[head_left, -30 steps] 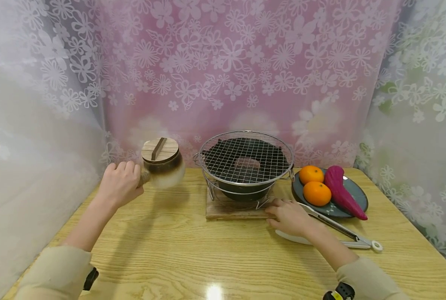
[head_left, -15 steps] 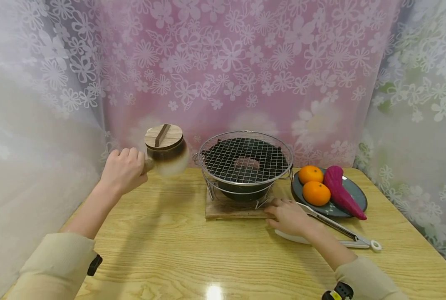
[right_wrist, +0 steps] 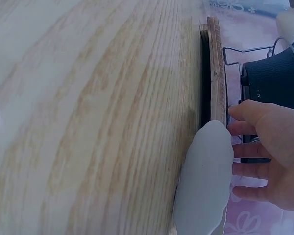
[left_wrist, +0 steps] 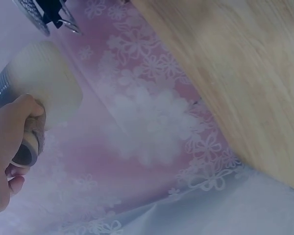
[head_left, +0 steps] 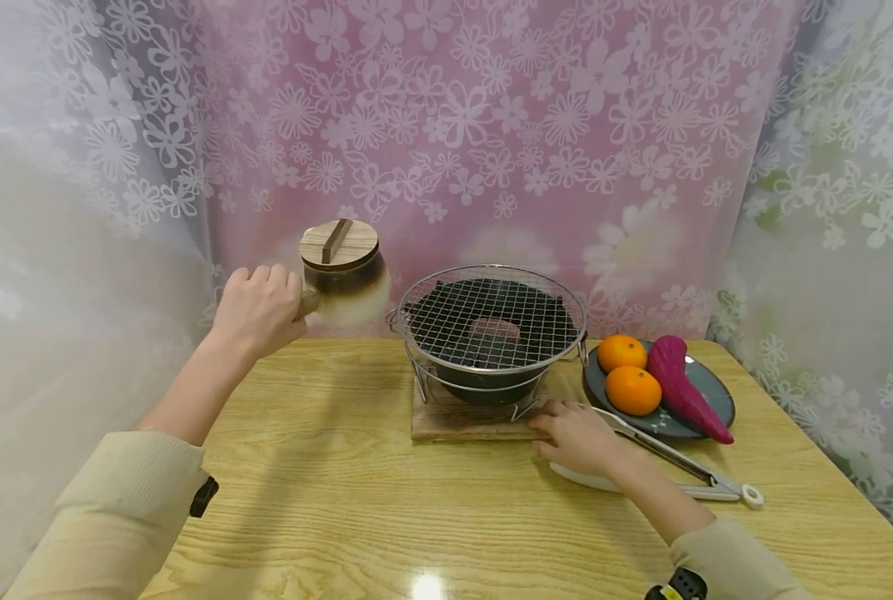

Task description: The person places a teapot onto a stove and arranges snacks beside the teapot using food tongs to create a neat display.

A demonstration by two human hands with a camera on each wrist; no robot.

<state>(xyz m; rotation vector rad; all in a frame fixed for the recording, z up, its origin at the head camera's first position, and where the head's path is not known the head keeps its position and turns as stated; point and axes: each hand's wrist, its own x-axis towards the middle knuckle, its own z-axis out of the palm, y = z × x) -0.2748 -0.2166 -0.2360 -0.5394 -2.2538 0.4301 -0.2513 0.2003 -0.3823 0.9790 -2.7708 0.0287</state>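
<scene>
The left hand [head_left: 257, 310] is holding a small dark-and-cream ceramic pot with a round wooden lid [head_left: 341, 271] by its stubby side handle, its grip curled closed round that handle, as the left wrist view also shows [left_wrist: 12, 147]. The pot is hanging in the air above the left rear part of the pale wooden tabletop [head_left: 356, 500], just left of and slightly higher than the round black charcoal grill with a wire mesh top [head_left: 491, 321], without touching it. The grill is sitting on a square wooden board [head_left: 446, 421] near the middle of the tabletop. The right hand [head_left: 577, 433] is resting flat with relaxed, nearly straight fingers at the board's front right corner, its grip loose and holding nothing; in the right wrist view its fingers [right_wrist: 255, 147] are lying against the board's edge, beside a white oval dish [right_wrist: 203, 181]. Metal tongs [head_left: 679, 462] are lying across that dish just right of the hand. Behind them, a dark blue-grey plate [head_left: 716, 396] is carrying two oranges [head_left: 632, 387] and a purple sweet potato [head_left: 679, 383].
</scene>
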